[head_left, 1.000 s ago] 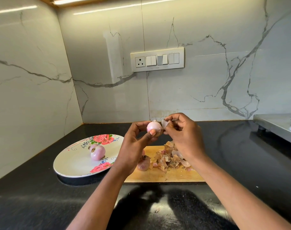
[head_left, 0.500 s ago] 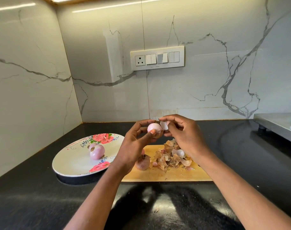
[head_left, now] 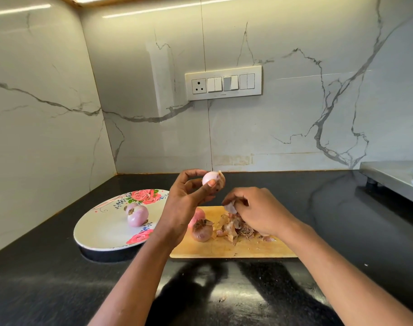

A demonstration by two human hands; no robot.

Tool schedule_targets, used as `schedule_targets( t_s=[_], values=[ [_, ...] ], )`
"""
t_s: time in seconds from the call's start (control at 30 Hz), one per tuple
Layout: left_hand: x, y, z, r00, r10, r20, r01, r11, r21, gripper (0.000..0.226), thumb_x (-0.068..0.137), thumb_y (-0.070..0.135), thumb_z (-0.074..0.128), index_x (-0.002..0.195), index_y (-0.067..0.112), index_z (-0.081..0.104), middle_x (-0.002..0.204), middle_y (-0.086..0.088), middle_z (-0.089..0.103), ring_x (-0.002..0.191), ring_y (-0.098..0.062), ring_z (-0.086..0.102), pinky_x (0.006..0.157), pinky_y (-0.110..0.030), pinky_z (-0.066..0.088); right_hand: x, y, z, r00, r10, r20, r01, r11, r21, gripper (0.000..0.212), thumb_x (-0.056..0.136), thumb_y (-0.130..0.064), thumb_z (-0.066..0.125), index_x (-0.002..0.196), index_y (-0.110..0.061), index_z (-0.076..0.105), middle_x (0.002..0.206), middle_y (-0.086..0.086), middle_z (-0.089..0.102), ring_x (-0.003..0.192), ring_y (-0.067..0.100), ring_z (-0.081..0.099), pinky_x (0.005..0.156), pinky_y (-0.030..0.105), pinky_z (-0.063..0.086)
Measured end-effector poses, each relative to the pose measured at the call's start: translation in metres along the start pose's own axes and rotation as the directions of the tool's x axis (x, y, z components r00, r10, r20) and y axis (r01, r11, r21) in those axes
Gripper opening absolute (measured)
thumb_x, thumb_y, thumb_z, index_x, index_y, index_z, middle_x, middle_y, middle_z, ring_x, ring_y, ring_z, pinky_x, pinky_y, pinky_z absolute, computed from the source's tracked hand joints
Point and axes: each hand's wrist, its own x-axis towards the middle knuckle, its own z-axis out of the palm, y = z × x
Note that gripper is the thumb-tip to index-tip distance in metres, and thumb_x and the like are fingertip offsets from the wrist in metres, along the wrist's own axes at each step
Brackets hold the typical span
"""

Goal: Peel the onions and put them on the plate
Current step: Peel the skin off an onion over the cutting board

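Observation:
My left hand [head_left: 185, 203] holds a small, mostly peeled pink onion [head_left: 211, 178] up above the wooden cutting board [head_left: 224, 249]; a flap of skin still hangs on its right side. My right hand [head_left: 259, 211] is lower, over the pile of onion peels [head_left: 233, 228] on the board, pinching a pale piece of peel [head_left: 230, 208]. An unpeeled onion [head_left: 202, 230] lies on the board's left part, with another partly hidden behind my left wrist. One peeled onion [head_left: 136, 215] lies on the white floral plate [head_left: 101, 228] to the left.
The black counter [head_left: 59, 285] runs into a corner of marble walls. A switch panel [head_left: 223, 83] is on the back wall. A steel stove edge [head_left: 393, 177] stands at the far right.
My right hand has pulled a piece of peel off the onion and dropped down to the peel pile. My left hand keeps the onion raised.

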Motion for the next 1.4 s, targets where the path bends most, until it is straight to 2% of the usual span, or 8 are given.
schedule_targets(
  t_s=[0.17, 0.23, 0.37, 0.67, 0.9, 1.2, 1.3, 1.4],
  values=[
    [0.001, -0.002, -0.002, 1.0, -0.006, -0.024, 0.006, 1.0, 0.016, 0.051, 0.073, 0.035, 0.077, 0.118, 0.017, 0.06, 0.114, -0.01, 0.074, 0.103, -0.028, 0.072, 0.091, -0.039, 0.058, 0.001, 0.001, -0.002, 0.998, -0.025, -0.056, 0.025, 1.0, 0.007, 0.021, 0.103, -0.02, 0.055, 0.11, -0.028, 0.073, 0.096, -0.015, 0.071, 0.084, 0.0, 0.065, 0.062, 0.006, 0.042],
    [0.001, -0.002, -0.002, 1.0, 0.014, -0.023, -0.013, 0.998, 0.059, 0.052, 0.073, 0.037, 0.079, 0.117, 0.02, 0.061, 0.113, -0.008, 0.074, 0.102, -0.026, 0.072, 0.091, -0.04, 0.058, 0.004, -0.002, -0.008, 0.988, -0.002, -0.157, 0.032, 0.981, 0.193, 0.016, 0.102, -0.028, 0.059, 0.111, -0.028, 0.072, 0.096, -0.013, 0.073, 0.086, 0.003, 0.068, 0.07, 0.009, 0.048],
    [-0.001, 0.0, 0.0, 0.998, 0.069, 0.009, -0.069, 0.984, 0.164, 0.048, 0.074, 0.033, 0.081, 0.118, 0.024, 0.066, 0.107, 0.003, 0.075, 0.105, -0.015, 0.071, 0.091, -0.034, 0.058, 0.005, -0.011, -0.011, 0.988, 0.037, -0.153, 0.06, 0.81, 0.584, 0.023, 0.096, -0.033, 0.066, 0.115, -0.024, 0.073, 0.103, 0.003, 0.076, 0.094, 0.015, 0.074, 0.075, 0.033, 0.062],
    [-0.002, -0.002, 0.002, 0.992, 0.12, 0.024, -0.122, 0.956, 0.267, 0.033, 0.079, 0.022, 0.083, 0.108, 0.019, 0.07, 0.106, 0.006, 0.073, 0.102, -0.009, 0.07, 0.087, -0.033, 0.06, 0.009, -0.004, 0.0, 0.97, -0.033, -0.242, 0.157, 0.845, 0.512, 0.015, 0.091, -0.019, 0.074, 0.101, -0.029, 0.078, 0.098, -0.005, 0.078, 0.097, 0.013, 0.074, 0.085, 0.04, 0.062],
    [-0.003, -0.004, 0.003, 0.988, 0.147, 0.04, -0.152, 0.943, 0.295, 0.025, 0.08, 0.02, 0.083, 0.102, 0.02, 0.07, 0.101, 0.012, 0.073, 0.099, -0.006, 0.069, 0.082, -0.023, 0.058, 0.004, -0.007, 0.003, 0.948, -0.031, -0.316, 0.165, 0.898, 0.407, 0.015, 0.086, -0.011, 0.078, 0.096, -0.022, 0.078, 0.087, -0.012, 0.076, 0.082, 0.0, 0.071, 0.071, 0.013, 0.054],
    [-0.004, -0.003, 0.004, 0.99, 0.123, 0.07, -0.136, 0.961, 0.241, 0.026, 0.082, 0.018, 0.08, 0.106, 0.015, 0.069, 0.107, 0.008, 0.073, 0.1, -0.003, 0.068, 0.08, -0.019, 0.056, 0.001, -0.012, 0.003, 0.935, 0.014, -0.354, 0.133, 0.912, 0.388, 0.016, 0.083, -0.007, 0.08, 0.091, -0.019, 0.076, 0.082, -0.013, 0.074, 0.074, -0.003, 0.07, 0.065, 0.009, 0.052],
    [-0.003, -0.004, 0.002, 0.992, 0.108, 0.063, -0.12, 0.968, 0.22, 0.032, 0.079, 0.026, 0.079, 0.107, 0.015, 0.069, 0.109, 0.01, 0.073, 0.105, -0.004, 0.067, 0.085, -0.025, 0.057, 0.0, -0.013, 0.004, 0.929, 0.021, -0.369, 0.132, 0.913, 0.385, 0.016, 0.082, -0.008, 0.081, 0.091, -0.021, 0.076, 0.082, -0.014, 0.074, 0.074, -0.004, 0.07, 0.064, 0.01, 0.052],
    [-0.002, -0.007, 0.0, 0.996, 0.077, 0.039, -0.08, 0.991, 0.103, 0.035, 0.08, 0.027, 0.078, 0.11, 0.012, 0.068, 0.114, -0.002, 0.074, 0.108, -0.022, 0.07, 0.095, -0.043, 0.057, 0.001, -0.014, 0.001, 0.917, 0.071, -0.393, 0.125, 0.884, 0.451, 0.016, 0.082, -0.011, 0.081, 0.089, -0.024, 0.075, 0.08, -0.011, 0.076, 0.075, -0.002, 0.071, 0.066, 0.011, 0.053]
  ],
)
